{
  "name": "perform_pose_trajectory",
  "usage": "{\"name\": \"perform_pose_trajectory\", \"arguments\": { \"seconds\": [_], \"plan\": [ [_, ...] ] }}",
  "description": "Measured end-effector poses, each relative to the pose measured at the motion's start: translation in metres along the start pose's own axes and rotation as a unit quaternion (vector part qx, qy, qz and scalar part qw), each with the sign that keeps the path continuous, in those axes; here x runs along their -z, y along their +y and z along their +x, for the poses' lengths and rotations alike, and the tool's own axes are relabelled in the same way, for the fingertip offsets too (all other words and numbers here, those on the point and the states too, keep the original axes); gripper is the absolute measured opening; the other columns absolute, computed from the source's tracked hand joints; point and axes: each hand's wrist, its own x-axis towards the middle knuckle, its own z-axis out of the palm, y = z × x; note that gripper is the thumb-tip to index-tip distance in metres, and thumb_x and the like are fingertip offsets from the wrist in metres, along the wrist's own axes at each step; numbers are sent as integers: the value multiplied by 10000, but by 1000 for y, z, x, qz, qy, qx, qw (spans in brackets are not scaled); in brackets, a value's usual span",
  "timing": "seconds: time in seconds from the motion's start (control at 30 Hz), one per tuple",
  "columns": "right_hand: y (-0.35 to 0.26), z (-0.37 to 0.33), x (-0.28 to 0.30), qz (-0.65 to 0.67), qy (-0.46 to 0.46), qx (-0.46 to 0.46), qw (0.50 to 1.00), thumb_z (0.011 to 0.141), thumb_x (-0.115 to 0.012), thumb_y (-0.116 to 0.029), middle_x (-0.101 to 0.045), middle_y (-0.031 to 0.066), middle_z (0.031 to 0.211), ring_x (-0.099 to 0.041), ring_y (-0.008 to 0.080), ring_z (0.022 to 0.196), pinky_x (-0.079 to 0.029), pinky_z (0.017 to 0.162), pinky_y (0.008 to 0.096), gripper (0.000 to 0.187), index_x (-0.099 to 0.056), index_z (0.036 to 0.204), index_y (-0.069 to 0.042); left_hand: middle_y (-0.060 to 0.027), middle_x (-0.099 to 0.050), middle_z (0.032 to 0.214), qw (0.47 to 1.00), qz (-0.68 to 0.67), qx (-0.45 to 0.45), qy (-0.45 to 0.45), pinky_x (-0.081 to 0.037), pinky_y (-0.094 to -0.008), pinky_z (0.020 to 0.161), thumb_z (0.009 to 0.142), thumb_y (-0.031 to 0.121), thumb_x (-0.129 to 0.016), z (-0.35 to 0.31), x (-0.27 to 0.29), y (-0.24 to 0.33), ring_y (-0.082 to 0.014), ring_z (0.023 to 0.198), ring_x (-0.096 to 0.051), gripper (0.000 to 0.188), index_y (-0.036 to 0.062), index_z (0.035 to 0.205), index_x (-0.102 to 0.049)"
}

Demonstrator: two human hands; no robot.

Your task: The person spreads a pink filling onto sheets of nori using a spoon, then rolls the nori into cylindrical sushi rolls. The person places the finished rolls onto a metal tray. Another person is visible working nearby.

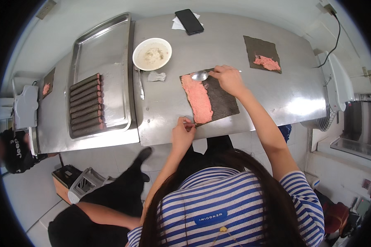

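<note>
On the metal table in front of me lies a dark seaweed sheet [225, 99], its left part covered with a band of pink paste [198, 101]. My right hand [230, 80] is closed round the handle of a metal spoon [200, 75]. The spoon's bowl rests at the far end of the paste. Down at the sheet's near left corner, my left hand [184, 130] has thumb and fingers pinched together at the edge. A white bowl [152, 54] of cloudy liquid stands beyond, to the left, near a crumpled white tissue [156, 76].
A steel tray [127, 82] at the left holds several dark rolls [85, 105]. Another sheet [253, 45] with paste lies far right. A phone [189, 22] lies at the back. White scales [336, 80] stand at the right. A person in dark clothing [107, 218] is close on my left.
</note>
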Motion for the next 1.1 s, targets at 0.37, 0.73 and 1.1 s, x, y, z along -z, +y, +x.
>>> {"name": "perform_pose_trajectory", "arguments": {
  "seconds": [0.37, 0.73, 1.1],
  "plan": [
    [-12, -21, -1, 2, -52, 6, 999, 783, -557, -80, -602, 19, 846, -593, 218, 841, -476, 757, 368, 250, -716, 963, -147, -170, -674, 1073, 991, -129, -9, 21, -512, -288, 815, 825, -22, -567, 13, 10, 10, -191, 958, -660, 359, -13, 1174, -480],
    [-8, -30, 8, 67, -59, 42, 995, 792, -541, -84, -592, 57, 823, -611, 266, 796, -497, 698, 409, 276, -710, 997, -160, -168, -646, 1122, 981, -196, 11, -1, -487, -276, 854, 844, -10, -559, 19, 9, -5, -193, 1000, -637, 412, -29, 1235, -429],
    [-10, -11, -11, 143, -115, -256, 949, 831, -514, -104, -682, 123, 993, -640, 322, 916, -501, 786, 442, 298, -693, 1066, -142, -175, -601, 1189, 966, -253, 46, -38, -488, -276, 849, 876, -8, -486, 20, 7, 0, -207, 1040, -619, 431, -28, 1294, -384]
  ]
}}
